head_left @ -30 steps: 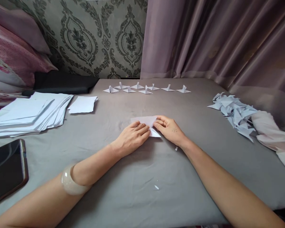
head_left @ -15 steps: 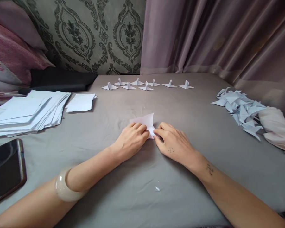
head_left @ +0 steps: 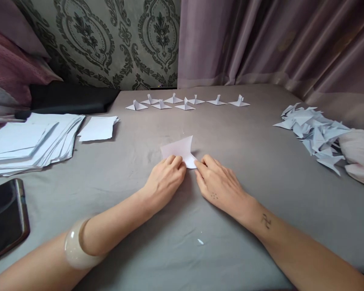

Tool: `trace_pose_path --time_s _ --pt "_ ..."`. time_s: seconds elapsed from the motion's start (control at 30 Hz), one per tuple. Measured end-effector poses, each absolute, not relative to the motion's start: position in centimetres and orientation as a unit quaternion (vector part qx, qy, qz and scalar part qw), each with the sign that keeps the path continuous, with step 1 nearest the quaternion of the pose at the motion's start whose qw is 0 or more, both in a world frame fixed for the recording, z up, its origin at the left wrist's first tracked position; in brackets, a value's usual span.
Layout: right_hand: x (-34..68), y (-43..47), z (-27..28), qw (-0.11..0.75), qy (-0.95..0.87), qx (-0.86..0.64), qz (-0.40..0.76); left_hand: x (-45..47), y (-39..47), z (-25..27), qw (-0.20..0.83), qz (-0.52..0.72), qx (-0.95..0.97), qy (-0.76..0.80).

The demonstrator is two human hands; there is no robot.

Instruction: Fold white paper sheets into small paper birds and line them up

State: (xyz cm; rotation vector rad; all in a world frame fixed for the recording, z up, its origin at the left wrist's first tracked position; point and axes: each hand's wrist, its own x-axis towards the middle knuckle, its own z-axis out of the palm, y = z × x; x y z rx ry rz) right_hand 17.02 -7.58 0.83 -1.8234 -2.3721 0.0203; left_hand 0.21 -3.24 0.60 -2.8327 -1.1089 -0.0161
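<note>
A sheet of white paper (head_left: 180, 148) with a crease stands partly raised in the middle of the grey cloth. Its upper flap leans up at the back, while a lower part lies flat toward me. My left hand (head_left: 166, 178) is closed on its near left edge, with fingers curled and fingertips partly hidden. At the near right corner, my right hand (head_left: 220, 180) pinches the paper between thumb and forefinger. A pale bangle (head_left: 79, 246) circles my left wrist.
Several folded paper cranes (head_left: 185, 105) stand in rows at the back. A heap of folded paper pieces (head_left: 314, 129) lies right, beside pale cloth (head_left: 359, 155). Leftward are a paper stack (head_left: 39, 141), a smaller pile of squares (head_left: 97, 128) and a phone (head_left: 6, 218).
The paper's flap shows more fully now, with more of the flat part visible between my hands. My hands have moved slightly apart. The whole view has shifted a little.
</note>
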Motion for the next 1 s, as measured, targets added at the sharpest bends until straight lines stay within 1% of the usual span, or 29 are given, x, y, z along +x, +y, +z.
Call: trace_pose_path --time_s 0.13,0.4,0.7,1.0 --pt "17.1 -6.8 0.0 0.118 -0.776 -0.620 0.014 -0.3 -2.4 0.4 0.018 -0.073 -0.923 -0.378" --pt "17.5 -6.1 -0.5 0.160 -0.737 -0.655 0.052 -0.5 -1.9 -0.3 -0.055 -0.171 -0.891 -0.416" --pt "17.4 -5.6 -0.7 0.197 -0.695 -0.687 0.085 0.0 -1.1 -0.4 -0.099 -0.177 -0.853 -0.482" --pt "16.8 -5.2 -0.6 0.200 -0.684 -0.698 0.073 0.3 -0.9 -0.3 -0.067 -0.164 -0.863 -0.473"
